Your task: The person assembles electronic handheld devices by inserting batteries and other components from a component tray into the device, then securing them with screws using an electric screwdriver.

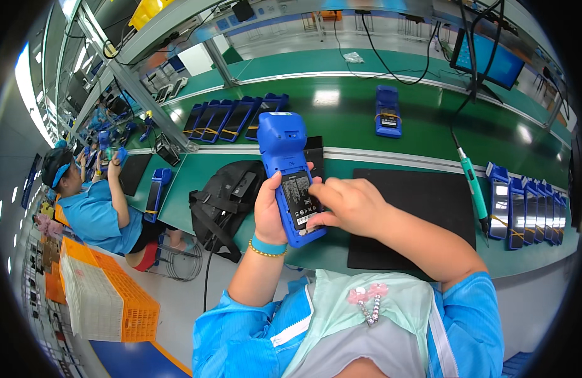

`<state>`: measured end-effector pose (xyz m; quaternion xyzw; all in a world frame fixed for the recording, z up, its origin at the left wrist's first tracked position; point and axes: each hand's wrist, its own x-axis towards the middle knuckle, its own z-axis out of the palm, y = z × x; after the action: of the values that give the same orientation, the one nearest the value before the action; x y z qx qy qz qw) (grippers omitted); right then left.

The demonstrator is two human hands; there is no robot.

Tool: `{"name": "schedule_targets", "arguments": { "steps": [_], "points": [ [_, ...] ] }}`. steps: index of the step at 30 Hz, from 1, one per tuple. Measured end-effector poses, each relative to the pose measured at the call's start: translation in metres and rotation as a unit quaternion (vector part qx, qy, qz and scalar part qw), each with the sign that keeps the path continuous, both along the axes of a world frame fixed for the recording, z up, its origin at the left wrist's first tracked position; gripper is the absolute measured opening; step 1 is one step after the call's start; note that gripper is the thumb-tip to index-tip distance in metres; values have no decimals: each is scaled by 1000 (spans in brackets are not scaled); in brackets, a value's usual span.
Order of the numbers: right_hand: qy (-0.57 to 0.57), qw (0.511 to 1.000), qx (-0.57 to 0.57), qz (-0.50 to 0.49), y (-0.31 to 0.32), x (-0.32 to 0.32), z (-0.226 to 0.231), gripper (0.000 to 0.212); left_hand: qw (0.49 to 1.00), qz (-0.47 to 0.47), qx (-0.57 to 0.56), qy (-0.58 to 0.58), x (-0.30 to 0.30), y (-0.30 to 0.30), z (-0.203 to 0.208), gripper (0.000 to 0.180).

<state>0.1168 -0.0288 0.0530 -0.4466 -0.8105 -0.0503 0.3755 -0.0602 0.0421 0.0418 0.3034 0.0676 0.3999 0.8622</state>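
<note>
My left hand (pixel 269 214) is wrapped round a blue handheld terminal (pixel 283 143), held tilted above the bench with its back facing up. A black battery (pixel 296 191) with a printed label lies in the recess of that back. My right hand (pixel 356 205) is bent over the battery's right side, with thumb and forefinger pinching at its lower right part. Those fingers hide some of the battery's edge. Under my right forearm lies a black mat (pixel 417 217). To the left of the terminal sits a black bag (pixel 224 205) with straps.
Blue terminals with rubber bands stand in rows at back left (pixel 221 120) and right (pixel 533 208). A single terminal (pixel 388 113) lies on the green belt. One teal electric screwdriver (pixel 472 186) hangs at right. A co-worker (pixel 102 208) sits left, near stacked crates (pixel 108 296).
</note>
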Motion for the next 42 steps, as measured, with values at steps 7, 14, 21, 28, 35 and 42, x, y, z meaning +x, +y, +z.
{"name": "schedule_targets", "arguments": {
  "steps": [7,14,21,28,35,42],
  "points": [
    [-33,997,-6,72,19,-10,-6,79,997,-25,-58,48,-18,9,-7,53],
    [-16,995,83,45,21,-15,-16,38,995,-52,-55,59,-21,26,-20,58],
    [136,973,154,-104,5,29,-8,19,988,-142,-37,36,-26,30,-22,61],
    [-311,943,59,-103,-69,103,-57,33,994,-20,25,106,-46,55,-13,49],
    [49,972,-226,-46,-31,12,-12,57,919,100,159,345,-39,62,17,46],
    [262,916,-294,73,37,-45,-26,34,870,101,200,439,-33,71,25,85]
  ]
}}
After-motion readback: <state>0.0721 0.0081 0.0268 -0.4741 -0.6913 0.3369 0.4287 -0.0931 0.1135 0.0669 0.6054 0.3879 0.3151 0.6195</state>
